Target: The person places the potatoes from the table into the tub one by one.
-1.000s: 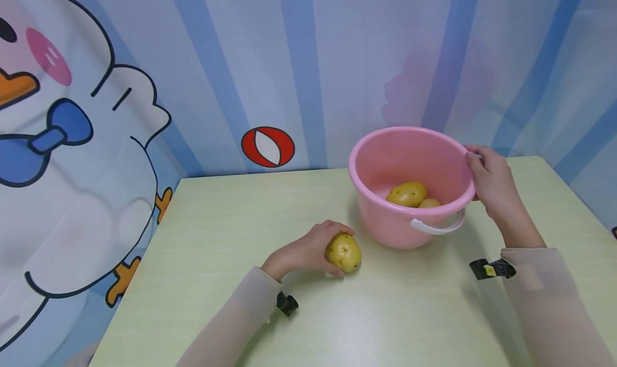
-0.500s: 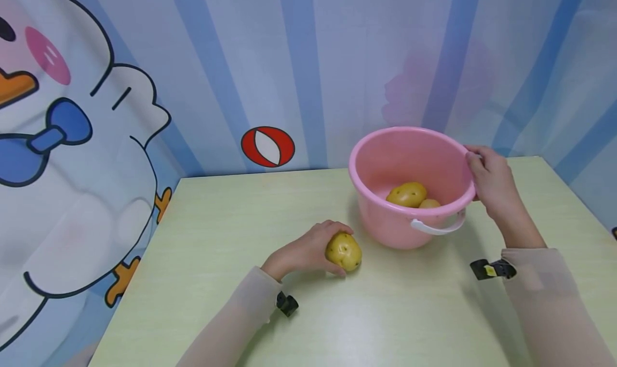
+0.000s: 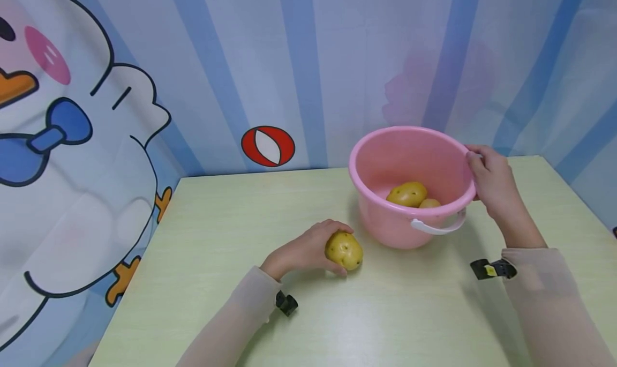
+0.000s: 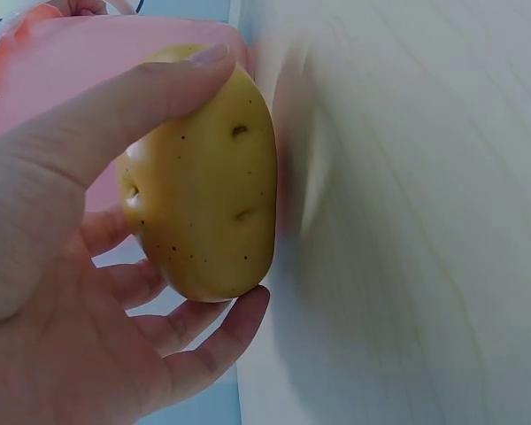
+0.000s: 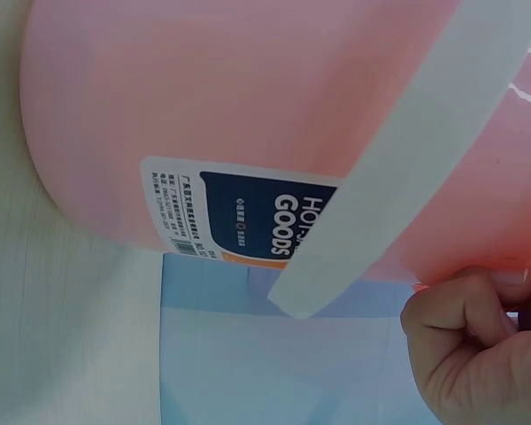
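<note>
A yellow potato [image 3: 346, 251] is held in my left hand [image 3: 308, 249], just in front of the bucket and close to the tabletop. In the left wrist view, the thumb lies over one side of the potato [image 4: 212, 195] and the fingers curl round the other. My right hand [image 3: 494, 182] grips the rim of a pink bucket [image 3: 390, 230] on its right side. Curled fingers of the right hand [image 5: 478, 332] show at the rim in the right wrist view. Inside the bucket lie a potato [image 3: 408, 194] and part of another one [image 3: 429, 203], mostly hidden by the front wall.
The bucket's white handle [image 3: 436, 229] hangs down at its front right. A label [image 5: 239, 212] is stuck on its side. The pale wooden table [image 3: 231, 211] ends at a blue striped backdrop [image 3: 332, 77] with cartoon prints behind and to the left.
Almost nothing differs. The potato in my left hand has shifted very slightly up and to the right; my right hand and the bucket have stayed in place.
</note>
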